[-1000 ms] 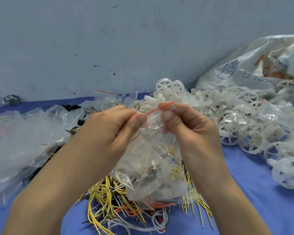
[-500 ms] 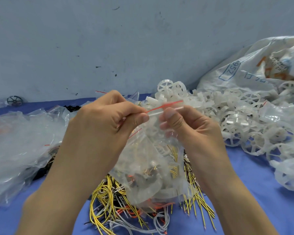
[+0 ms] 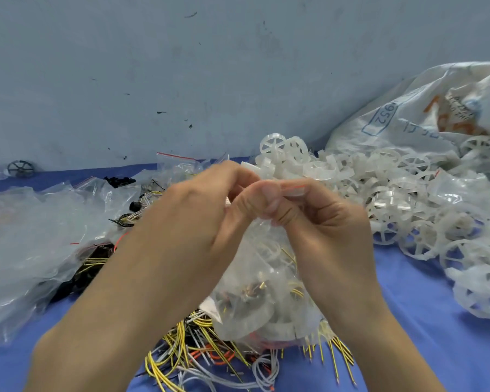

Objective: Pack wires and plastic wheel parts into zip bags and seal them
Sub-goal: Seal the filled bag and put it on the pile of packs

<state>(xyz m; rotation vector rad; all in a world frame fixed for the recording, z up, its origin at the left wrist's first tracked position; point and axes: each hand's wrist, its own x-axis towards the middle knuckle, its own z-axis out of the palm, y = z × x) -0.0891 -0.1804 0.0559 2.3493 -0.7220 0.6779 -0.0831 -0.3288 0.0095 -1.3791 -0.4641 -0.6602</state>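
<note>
A clear zip bag [image 3: 263, 295] with a red strip along its mouth hangs between my hands, filled with wires and a white plastic wheel. My left hand [image 3: 198, 222] pinches the bag's top edge, its thumb pressed against my right hand [image 3: 317, 222], which pinches the same edge just to the right. Below the bag lies a tangle of yellow, white and orange wires [image 3: 210, 355]. A heap of white plastic wheels [image 3: 393, 199] spreads across the right side.
Crumpled clear plastic bags [image 3: 31, 241] cover the left of the blue table [image 3: 408, 321]. A big printed sack [image 3: 425, 117] leans on the grey wall at the right. A dark wheel [image 3: 21, 168] lies at the far left by the wall.
My hands have drawn together along the bag's top edge; the gap between the two thumbs has closed. The bag has risen slightly.
</note>
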